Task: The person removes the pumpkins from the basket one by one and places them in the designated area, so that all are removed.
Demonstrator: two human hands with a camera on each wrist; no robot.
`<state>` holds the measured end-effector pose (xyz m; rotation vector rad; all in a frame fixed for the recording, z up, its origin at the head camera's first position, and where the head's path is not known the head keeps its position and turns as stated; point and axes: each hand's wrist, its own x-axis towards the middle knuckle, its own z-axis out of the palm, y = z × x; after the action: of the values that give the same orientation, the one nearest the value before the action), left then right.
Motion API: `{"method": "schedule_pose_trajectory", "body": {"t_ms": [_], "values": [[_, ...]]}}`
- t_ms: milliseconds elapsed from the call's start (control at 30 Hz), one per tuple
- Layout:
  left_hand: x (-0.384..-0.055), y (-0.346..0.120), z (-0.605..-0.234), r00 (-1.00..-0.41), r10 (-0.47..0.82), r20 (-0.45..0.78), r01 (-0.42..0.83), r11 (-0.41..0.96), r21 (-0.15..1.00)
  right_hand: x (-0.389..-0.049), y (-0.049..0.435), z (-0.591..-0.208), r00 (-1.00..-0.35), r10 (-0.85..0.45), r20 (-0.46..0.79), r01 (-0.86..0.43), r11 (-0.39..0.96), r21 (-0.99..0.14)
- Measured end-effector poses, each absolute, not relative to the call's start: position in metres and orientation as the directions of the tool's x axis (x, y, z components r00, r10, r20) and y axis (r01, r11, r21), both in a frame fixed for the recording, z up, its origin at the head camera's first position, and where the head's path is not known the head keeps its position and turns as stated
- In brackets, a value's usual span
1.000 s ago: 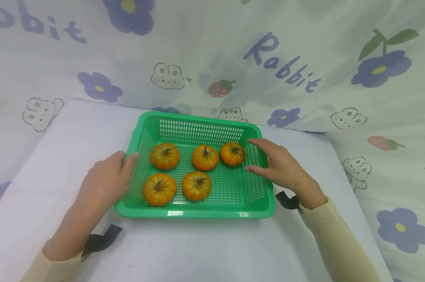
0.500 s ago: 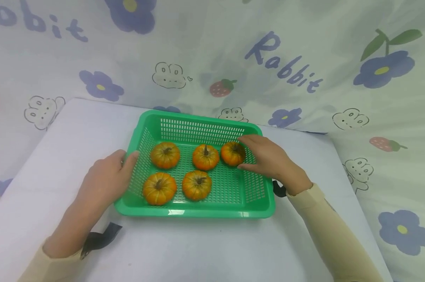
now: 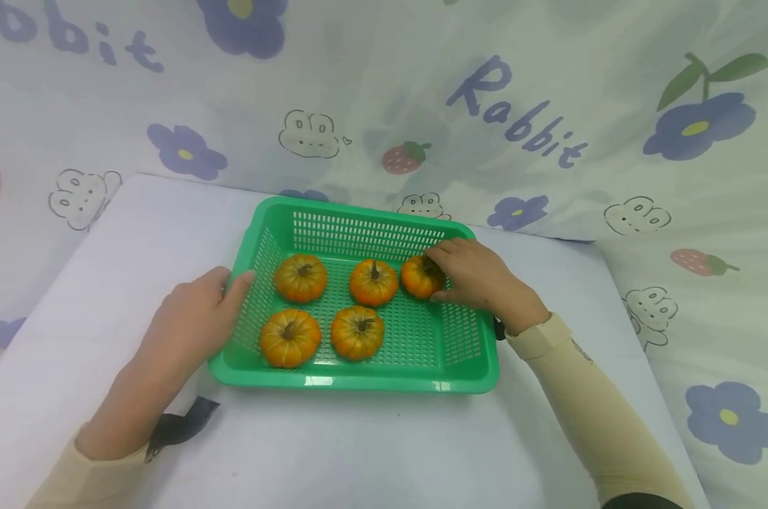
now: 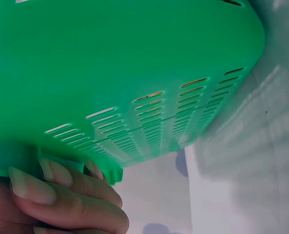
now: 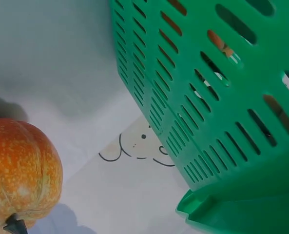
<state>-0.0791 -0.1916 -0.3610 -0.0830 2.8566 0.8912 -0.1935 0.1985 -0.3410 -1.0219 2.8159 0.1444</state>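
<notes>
The patterned cloth (image 3: 358,63) shows 2 texts: "Rabbit" (image 3: 520,127) and cropped "bbit" (image 3: 66,34).

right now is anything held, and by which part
Left hand: rectangular green plastic basket, left rim. Right hand: at round orange pumpkin, right side; grip unclear.

left hand (image 4: 76,207) with bent fingers at the edge of a slotted green basket (image 4: 110,58), white surface (image 4: 237,190) alongside

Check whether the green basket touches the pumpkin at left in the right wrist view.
Apart. The right wrist view shows pale table surface between the pumpkin and the green basket.
</notes>
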Motion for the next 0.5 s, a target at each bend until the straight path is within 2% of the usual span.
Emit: {"method": "schedule_pose_trajectory", "body": {"t_ms": [500], "values": [[-0.0784,-0.1901,-0.3623,-0.99,-0.022,-0.142,-0.099,0.822,0.561,-0.1935,0.1986,-0.3462,-0.741,-0.655,-0.149,-0.669,0.739,0.078]]}}
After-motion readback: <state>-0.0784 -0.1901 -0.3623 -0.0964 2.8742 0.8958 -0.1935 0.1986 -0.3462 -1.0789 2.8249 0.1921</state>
